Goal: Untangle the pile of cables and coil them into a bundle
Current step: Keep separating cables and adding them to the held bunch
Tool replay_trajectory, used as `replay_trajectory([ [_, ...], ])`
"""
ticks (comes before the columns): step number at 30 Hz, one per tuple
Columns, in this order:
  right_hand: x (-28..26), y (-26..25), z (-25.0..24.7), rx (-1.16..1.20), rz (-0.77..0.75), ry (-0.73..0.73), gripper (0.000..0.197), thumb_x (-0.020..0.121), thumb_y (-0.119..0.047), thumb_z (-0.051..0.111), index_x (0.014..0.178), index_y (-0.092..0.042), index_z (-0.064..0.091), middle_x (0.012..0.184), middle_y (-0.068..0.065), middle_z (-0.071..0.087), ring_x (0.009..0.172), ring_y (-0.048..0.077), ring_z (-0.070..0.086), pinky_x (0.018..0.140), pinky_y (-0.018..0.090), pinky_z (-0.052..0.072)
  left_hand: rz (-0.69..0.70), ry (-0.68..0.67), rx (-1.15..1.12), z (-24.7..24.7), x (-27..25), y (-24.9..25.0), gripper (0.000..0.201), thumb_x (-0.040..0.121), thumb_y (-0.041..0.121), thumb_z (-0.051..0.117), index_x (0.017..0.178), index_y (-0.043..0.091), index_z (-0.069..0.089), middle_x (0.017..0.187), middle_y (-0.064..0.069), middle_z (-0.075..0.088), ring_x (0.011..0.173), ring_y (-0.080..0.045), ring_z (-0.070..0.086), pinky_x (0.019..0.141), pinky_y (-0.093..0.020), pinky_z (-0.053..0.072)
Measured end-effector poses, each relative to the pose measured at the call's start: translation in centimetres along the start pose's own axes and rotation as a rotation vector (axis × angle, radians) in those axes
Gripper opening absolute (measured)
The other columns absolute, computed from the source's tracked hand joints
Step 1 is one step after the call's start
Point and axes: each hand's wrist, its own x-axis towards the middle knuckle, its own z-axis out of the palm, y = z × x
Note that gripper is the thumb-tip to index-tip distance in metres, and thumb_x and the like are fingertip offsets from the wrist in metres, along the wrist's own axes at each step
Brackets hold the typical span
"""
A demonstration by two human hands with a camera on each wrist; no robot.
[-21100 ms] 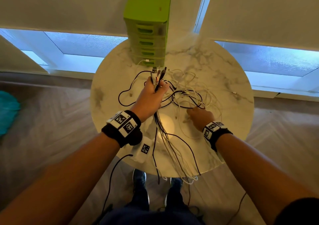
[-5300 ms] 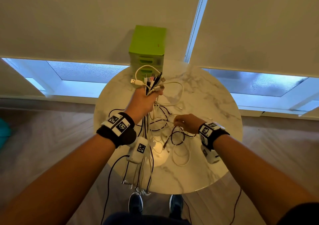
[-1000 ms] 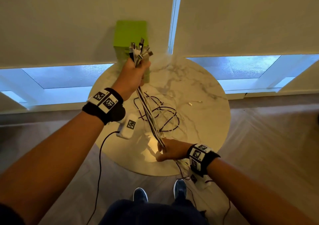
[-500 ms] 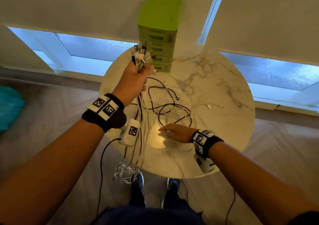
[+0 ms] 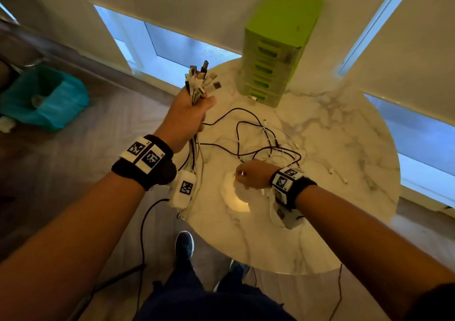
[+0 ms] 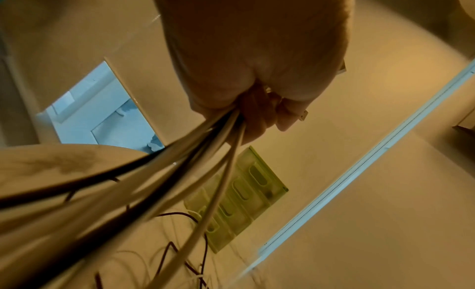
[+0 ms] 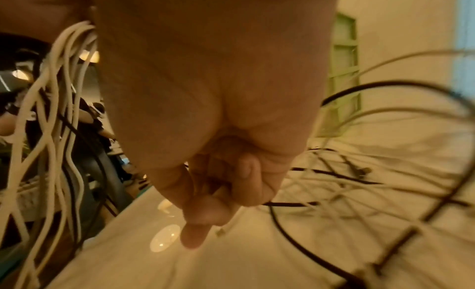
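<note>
My left hand [image 5: 188, 115] is raised over the table's left edge and grips a bundle of cables [image 5: 195, 145] just below their plugs [image 5: 200, 79], which fan out above the fist. From the left hand [image 6: 257, 74] the white and black cables [image 6: 195, 163] hang down past the table rim. Loose black and white cables [image 5: 261, 143] lie looped on the marble table [image 5: 332, 148]. Near the table's middle, my right hand [image 5: 248, 175] is curled over them. In the right wrist view its fingers [image 7: 197, 214] hold a thin white cable end [image 7: 221, 232] and a black strand [image 7: 290, 204].
A green drawer unit [image 5: 273, 49] stands at the table's far edge by the window. A teal bag [image 5: 46, 96] sits on the floor at left. My feet [image 5: 184, 245] are at the table's near rim, and cable tails hang off the left side [image 7: 51, 114].
My right hand, flat on the table half a second ago, has curled round cable strands. The left hand keeps the bundle raised. A second ago the right hand held the bundle's lower part.
</note>
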Motion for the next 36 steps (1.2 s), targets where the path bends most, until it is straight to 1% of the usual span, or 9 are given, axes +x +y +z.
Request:
replay_trajectory([
  [6, 6.4, -3.4, -0.6, -0.054, -0.115, 0.067, 0.039, 0.099, -0.02, 0.051, 0.139, -0.021, 0.052, 0.138, 0.009, 0.048, 0.123, 0.029, 0.051, 0.101, 0.04, 0.044, -0.039, 0.039, -0.006, -1.4, -0.7, -1.2, 0.022, 0.101, 0.015, 0.059, 0.087, 0.03, 0.052, 0.071, 0.0, 0.034, 0.061, -0.012, 0.035, 0.052, -0.028, 0.036],
  [9, 8.8, -3.5, -0.7, -0.208, -0.127, 0.126, 0.043, 0.098, -0.015, 0.051, 0.138, -0.029, 0.052, 0.149, 0.003, 0.037, 0.132, 0.029, 0.042, 0.105, 0.044, 0.042, -0.051, 0.016, -0.009, -2.0, -0.4, -2.0, 0.024, 0.101, 0.013, 0.058, 0.089, 0.033, 0.054, 0.067, 0.003, 0.035, 0.057, -0.01, 0.034, 0.052, -0.029, 0.034],
  [17, 11.4, -3.4, 0.8, -0.509, -0.195, 0.348, 0.035, 0.097, -0.016, 0.054, 0.132, -0.017, 0.051, 0.134, 0.01, 0.048, 0.116, 0.03, 0.051, 0.093, 0.044, 0.044, -0.103, -0.025, -0.029, -4.4, 1.5, -3.5, 0.026, 0.102, 0.014, 0.057, 0.084, 0.031, 0.051, 0.069, 0.001, 0.035, 0.058, -0.011, 0.034, 0.052, -0.029, 0.035],
  [20, 11.5, -2.8, 1.3, -0.565, -0.19, 0.389, 0.033, 0.098, -0.027, 0.054, 0.131, -0.027, 0.05, 0.133, 0.004, 0.049, 0.119, 0.028, 0.048, 0.099, 0.043, 0.04, -0.124, -0.058, -0.046, -5.3, 2.4, -4.3, 0.022, 0.101, 0.014, 0.057, 0.085, 0.026, 0.048, 0.07, 0.001, 0.035, 0.058, -0.011, 0.034, 0.052, -0.03, 0.032],
  [23, 10.7, -3.1, 0.4, -0.294, -0.139, 0.439, 0.022, 0.103, -0.031, 0.044, 0.123, -0.032, 0.052, 0.124, -0.003, 0.058, 0.12, 0.025, 0.051, 0.103, 0.046, 0.031, -0.145, -0.085, -0.058, -6.1, 3.2, -5.0, 0.023, 0.101, 0.014, 0.058, 0.085, 0.023, 0.045, 0.068, 0.002, 0.035, 0.057, -0.012, 0.033, 0.052, -0.03, 0.031],
  [28, 8.6, -5.3, -4.1, 0.661, 0.009, 0.878, 0.017, 0.106, -0.036, 0.043, 0.111, -0.025, 0.055, 0.086, -0.009, 0.065, 0.083, 0.008, 0.063, 0.085, 0.04, 0.05, -0.137, -0.141, -0.079, -6.1, 4.2, -5.4, 0.025, 0.1, 0.016, 0.06, 0.082, 0.025, 0.046, 0.061, 0.009, 0.035, 0.054, -0.008, 0.034, 0.051, -0.026, 0.033],
  [31, 5.8, -8.0, -6.3, 0.886, -0.093, 0.97, 0.021, 0.106, -0.022, 0.048, 0.105, -0.005, 0.059, 0.083, 0.005, 0.062, 0.074, 0.008, 0.058, 0.074, 0.031, 0.05, -0.086, -0.198, -0.08, -5.5, 4.5, -5.0, 0.016, 0.1, 0.027, 0.064, 0.088, 0.024, 0.053, 0.059, 0.015, 0.038, 0.053, -0.007, 0.035, 0.05, -0.025, 0.035],
  [34, 3.6, -10.1, -6.5, 0.947, -0.173, 0.917, 0.022, 0.105, -0.019, 0.049, 0.103, 0.001, 0.058, 0.081, 0.013, 0.062, 0.074, 0.016, 0.059, 0.074, 0.037, 0.053, -0.033, -0.218, -0.082, -4.8, 4.6, -4.3, 0.025, 0.1, 0.036, 0.063, 0.112, 0.015, 0.063, 0.065, 0.01, 0.042, 0.054, -0.006, 0.037, 0.05, -0.024, 0.036],
  [36, 2.4, -10.7, -6.3, 0.961, -0.174, 0.907, 0.023, 0.105, -0.021, 0.05, 0.103, 0.001, 0.059, 0.082, 0.016, 0.063, 0.074, 0.017, 0.06, 0.074, 0.042, 0.054, 0.005, -0.237, -0.087, -4.2, 4.3, -3.8, 0.028, 0.099, 0.04, 0.065, 0.114, 0.017, 0.064, 0.072, 0.002, 0.046, 0.056, -0.006, 0.039, 0.05, -0.024, 0.037],
])
